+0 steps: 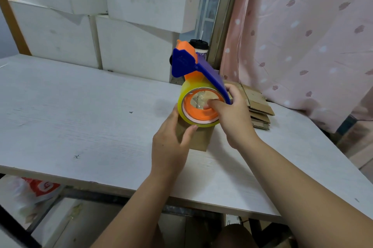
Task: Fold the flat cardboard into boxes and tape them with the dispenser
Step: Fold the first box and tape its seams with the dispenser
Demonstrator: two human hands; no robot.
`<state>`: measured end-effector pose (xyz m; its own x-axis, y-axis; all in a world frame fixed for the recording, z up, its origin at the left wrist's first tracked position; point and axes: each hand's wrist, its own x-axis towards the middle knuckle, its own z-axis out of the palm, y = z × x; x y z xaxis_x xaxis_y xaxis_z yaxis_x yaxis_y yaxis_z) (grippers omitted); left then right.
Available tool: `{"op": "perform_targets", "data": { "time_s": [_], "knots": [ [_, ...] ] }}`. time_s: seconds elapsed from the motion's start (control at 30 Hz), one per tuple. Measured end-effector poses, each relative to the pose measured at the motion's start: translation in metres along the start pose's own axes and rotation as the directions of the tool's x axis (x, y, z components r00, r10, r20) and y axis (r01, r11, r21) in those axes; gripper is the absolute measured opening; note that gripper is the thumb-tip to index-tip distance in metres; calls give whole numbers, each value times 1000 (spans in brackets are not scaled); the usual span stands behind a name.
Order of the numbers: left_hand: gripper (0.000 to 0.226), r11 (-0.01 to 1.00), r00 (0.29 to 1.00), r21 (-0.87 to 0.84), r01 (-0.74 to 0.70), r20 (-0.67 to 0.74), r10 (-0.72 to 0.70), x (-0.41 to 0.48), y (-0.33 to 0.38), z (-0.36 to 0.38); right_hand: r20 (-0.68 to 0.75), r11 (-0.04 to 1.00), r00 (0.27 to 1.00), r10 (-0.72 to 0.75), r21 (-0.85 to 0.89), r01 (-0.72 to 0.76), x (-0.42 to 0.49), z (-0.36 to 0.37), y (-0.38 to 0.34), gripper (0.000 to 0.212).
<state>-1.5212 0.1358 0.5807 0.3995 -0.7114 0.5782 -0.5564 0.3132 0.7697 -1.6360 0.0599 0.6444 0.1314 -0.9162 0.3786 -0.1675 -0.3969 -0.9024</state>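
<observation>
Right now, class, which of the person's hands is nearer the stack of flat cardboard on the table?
Right. The right hand grips the tape dispenser directly beside the stack of flat cardboard; the left hand holds the dispenser's opposite side, farther from the stack.

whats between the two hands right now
The yellow tape roll on the dispenser: the left hand grips its lower edge, the right hand its hub and blue plate. This shows in the head view.
</observation>
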Motion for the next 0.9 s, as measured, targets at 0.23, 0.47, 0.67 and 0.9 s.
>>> {"op": "perform_targets", "data": {
  "time_s": [0.23,0.47,0.67,0.9],
  "knots": [
    [42,985,992,127,-120,-21,123,5,-1,-6,108,999,994,-12,-48,17,6,-13,-11,25],
    [40,895,962,366,-255,3,273,9,-3,-6,197,894,961,-192,-370,254,7,-28,-28,85],
    [36,797,896,470,-379,-28,443,13,-5,-6,377,572,894,-242,-688,446,0,-37,-46,83],
    [38,756,897,552,-353,-31,441,10,-6,-3,517,181,812,-270,-801,570,8,-21,-79,54]
  ]
}}
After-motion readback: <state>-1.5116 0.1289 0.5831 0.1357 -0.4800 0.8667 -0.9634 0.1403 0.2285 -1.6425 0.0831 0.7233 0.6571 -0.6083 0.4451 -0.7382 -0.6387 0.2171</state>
